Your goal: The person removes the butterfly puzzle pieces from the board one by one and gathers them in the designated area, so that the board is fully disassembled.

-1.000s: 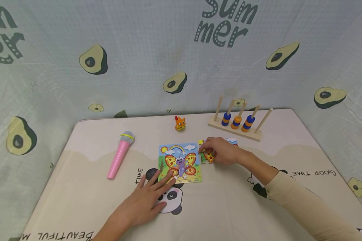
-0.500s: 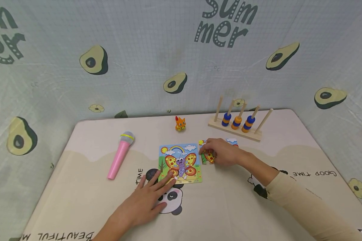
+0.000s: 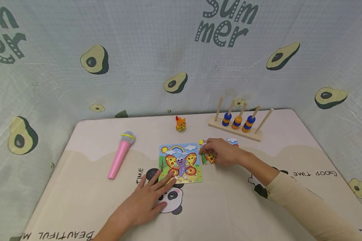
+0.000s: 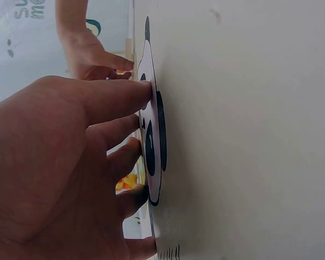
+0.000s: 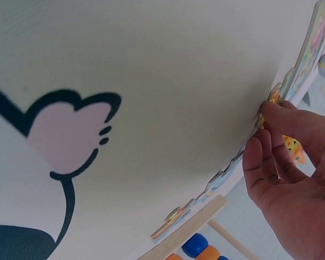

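Note:
A square butterfly picture board (image 3: 181, 152) lies flat near the middle of the table. My left hand (image 3: 146, 201) rests with spread, straight fingers, fingertips over its lower left corner. Just right of the board are loose jigsaw puzzle pieces (image 3: 210, 158) with a matching butterfly print. My right hand (image 3: 224, 151) reaches over them, thumb and fingers pinching a puzzle piece (image 5: 261, 118), as the right wrist view shows. Further pieces (image 3: 233, 141) show beyond the knuckles; the rest are hidden beneath the hand.
A pink toy microphone (image 3: 119, 157) lies at the left. At the back stands a small orange animal figure (image 3: 180, 124). A wooden peg stand (image 3: 235, 129) with blue and orange beads is at the back right. Patterned cloth (image 3: 132, 87) hangs behind the table.
The puzzle pieces under my right hand have shifted slightly and their lower edge looks more even. That hand moved only a little; my left hand stayed in place.

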Demonstrator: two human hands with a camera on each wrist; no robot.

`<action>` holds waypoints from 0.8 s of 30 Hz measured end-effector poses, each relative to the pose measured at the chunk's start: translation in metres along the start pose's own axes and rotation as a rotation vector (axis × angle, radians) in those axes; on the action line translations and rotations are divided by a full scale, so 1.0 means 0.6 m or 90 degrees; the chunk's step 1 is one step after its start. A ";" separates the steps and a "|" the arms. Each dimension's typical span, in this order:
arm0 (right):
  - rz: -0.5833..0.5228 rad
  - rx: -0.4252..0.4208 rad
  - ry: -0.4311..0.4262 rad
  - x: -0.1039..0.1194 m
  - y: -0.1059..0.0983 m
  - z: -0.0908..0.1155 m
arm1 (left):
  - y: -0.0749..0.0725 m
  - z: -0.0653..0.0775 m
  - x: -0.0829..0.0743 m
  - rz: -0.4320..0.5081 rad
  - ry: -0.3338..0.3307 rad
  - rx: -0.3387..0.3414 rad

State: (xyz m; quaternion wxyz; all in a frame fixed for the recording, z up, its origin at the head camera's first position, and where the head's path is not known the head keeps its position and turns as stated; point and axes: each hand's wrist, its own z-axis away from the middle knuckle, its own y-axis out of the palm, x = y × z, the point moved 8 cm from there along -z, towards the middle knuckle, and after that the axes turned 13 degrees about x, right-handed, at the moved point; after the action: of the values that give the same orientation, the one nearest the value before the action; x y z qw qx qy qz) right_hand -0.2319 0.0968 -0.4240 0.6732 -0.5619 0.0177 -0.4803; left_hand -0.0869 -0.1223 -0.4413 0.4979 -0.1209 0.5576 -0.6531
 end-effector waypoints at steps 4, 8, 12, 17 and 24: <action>0.002 -0.004 -0.002 0.002 -0.002 0.001 | 0.000 0.000 0.001 -0.002 -0.002 0.000; -0.003 -0.013 -0.004 0.006 -0.005 0.002 | 0.001 0.000 0.001 -0.003 -0.004 0.001; -0.010 -0.018 -0.015 0.014 -0.008 -0.003 | 0.000 0.000 0.002 -0.005 -0.003 0.000; -0.022 -0.022 -0.045 0.033 -0.006 -0.015 | 0.000 0.000 0.001 -0.003 -0.001 0.001; -0.044 -0.015 -0.070 0.062 0.006 -0.043 | -0.001 0.001 -0.001 -0.010 0.006 -0.007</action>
State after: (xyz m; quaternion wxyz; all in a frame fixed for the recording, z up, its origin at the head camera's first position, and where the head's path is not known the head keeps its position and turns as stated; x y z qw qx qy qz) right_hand -0.2245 0.0528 -0.4170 0.6495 -0.5956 -0.0327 -0.4715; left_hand -0.0864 -0.1223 -0.4404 0.4896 -0.1250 0.5627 -0.6542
